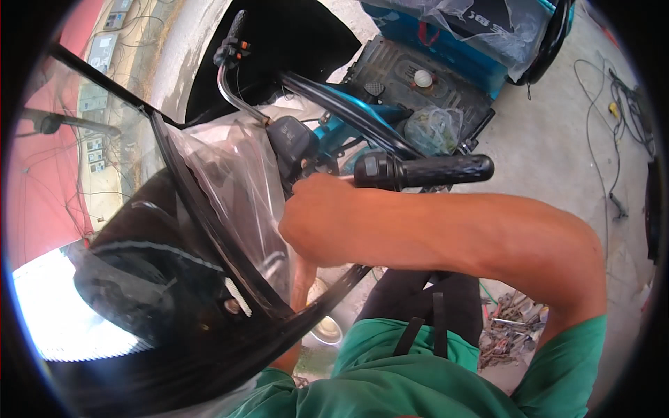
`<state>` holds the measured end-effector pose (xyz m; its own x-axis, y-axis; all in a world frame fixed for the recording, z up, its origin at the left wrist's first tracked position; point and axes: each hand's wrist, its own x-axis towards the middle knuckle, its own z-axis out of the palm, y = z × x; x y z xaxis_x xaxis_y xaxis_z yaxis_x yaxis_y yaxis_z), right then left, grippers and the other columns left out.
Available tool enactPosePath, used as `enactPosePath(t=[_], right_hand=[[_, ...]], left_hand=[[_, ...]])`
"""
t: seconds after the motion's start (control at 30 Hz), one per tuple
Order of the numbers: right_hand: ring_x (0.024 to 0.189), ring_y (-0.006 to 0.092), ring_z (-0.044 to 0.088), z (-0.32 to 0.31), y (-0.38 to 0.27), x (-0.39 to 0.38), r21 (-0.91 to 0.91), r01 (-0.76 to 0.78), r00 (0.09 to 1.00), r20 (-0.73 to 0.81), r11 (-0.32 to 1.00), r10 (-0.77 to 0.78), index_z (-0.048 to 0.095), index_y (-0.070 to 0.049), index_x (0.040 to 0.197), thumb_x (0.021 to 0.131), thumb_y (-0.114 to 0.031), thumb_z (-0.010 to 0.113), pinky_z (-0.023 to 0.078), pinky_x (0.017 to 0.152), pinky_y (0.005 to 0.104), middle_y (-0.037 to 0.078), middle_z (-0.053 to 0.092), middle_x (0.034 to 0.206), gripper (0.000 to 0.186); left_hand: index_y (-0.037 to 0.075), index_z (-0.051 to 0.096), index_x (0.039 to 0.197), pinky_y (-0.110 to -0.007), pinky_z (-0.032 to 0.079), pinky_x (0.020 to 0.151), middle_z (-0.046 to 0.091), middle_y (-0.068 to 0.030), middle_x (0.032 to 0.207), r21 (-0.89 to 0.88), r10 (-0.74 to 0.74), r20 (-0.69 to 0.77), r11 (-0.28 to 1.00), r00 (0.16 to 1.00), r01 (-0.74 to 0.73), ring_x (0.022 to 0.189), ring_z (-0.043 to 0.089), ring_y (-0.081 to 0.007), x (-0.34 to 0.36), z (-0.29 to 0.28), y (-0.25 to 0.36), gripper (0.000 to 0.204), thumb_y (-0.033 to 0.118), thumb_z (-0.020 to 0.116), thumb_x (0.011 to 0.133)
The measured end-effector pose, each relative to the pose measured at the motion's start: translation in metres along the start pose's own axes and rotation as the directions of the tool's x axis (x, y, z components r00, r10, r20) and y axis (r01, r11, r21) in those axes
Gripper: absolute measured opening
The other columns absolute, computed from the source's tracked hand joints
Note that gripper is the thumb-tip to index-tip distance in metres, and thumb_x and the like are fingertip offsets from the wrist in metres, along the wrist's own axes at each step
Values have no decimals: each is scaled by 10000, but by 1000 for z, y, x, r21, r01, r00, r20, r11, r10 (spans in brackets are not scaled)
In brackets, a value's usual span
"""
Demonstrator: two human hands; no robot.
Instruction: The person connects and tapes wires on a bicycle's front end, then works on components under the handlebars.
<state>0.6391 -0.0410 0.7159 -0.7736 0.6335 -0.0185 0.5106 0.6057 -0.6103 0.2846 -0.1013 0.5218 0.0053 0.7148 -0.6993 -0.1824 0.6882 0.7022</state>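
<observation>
My right forearm crosses from the right side, and my right hand (313, 219) is closed at the middle of a three-wheeler's handlebar, beside the dark instrument housing (289, 139). What its curled fingers hold is hidden. My left forearm (302, 282) rises behind the windshield's lower edge toward the same spot. The left hand itself is covered by my right hand and wrist. A black rubber handlebar grip (449, 170) lies just beyond my right forearm. The other handlebar end (237, 31), with orange buttons on its switch block, points away at the far left.
A clear plastic sheet (237, 181) hangs inside the dark-framed windshield (202, 223) on the left. Behind the handlebar is the footboard (390, 63), with a plastic bag (433, 131) and a blue seat box (456, 52). Cables (617, 115) and metal tools (512, 324) lie on the floor.
</observation>
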Motion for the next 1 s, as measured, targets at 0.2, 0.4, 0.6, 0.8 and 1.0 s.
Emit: enactPosePath(t=[0.2,0.4,0.6,0.8,1.0], right_hand=[[1089,281,678,-14,39,71,-57,165,970,187,985,-152,782,-102,1004,850,-299,677,546,810,421,125,744,989,271],[1072,324,663,-50,80,153,289,203,888,347,936,-300,621,-105,1321,872,-151,537,545,864,447,108,678,1247,458],[1053,363,647,-46,104,179,510,442,830,79,738,-552,637,-37,1253,852,-144,527,532,885,433,160,679,1211,429],[1101,336,641,0,93,255,391,694,696,-148,604,-703,660,18,1206,834,-104,533,508,938,410,213,680,1186,412],[1092,328,646,-16,112,244,501,608,751,-113,615,-651,683,-29,1217,846,-105,512,502,941,395,192,694,1169,416]], left_hand=[[129,595,1000,-450,594,774,714,-137,1058,115,168,-3,979,986,-167,896,712,-316,-1,13,-10,88,209,621,973],[123,580,1023,-452,574,800,704,-137,1074,610,324,-68,762,944,-217,883,707,-314,-7,45,-12,98,200,607,968],[99,625,1027,-442,569,815,690,-114,1060,680,336,-156,719,929,-146,947,677,-279,12,54,-23,81,129,615,952],[17,589,1048,-332,580,767,703,-156,1004,-46,200,-295,974,934,-223,830,706,-244,19,80,-22,163,158,573,968],[82,570,971,-278,548,709,694,-101,918,-100,147,-383,975,912,-200,781,653,-165,12,73,-28,92,45,493,938]])
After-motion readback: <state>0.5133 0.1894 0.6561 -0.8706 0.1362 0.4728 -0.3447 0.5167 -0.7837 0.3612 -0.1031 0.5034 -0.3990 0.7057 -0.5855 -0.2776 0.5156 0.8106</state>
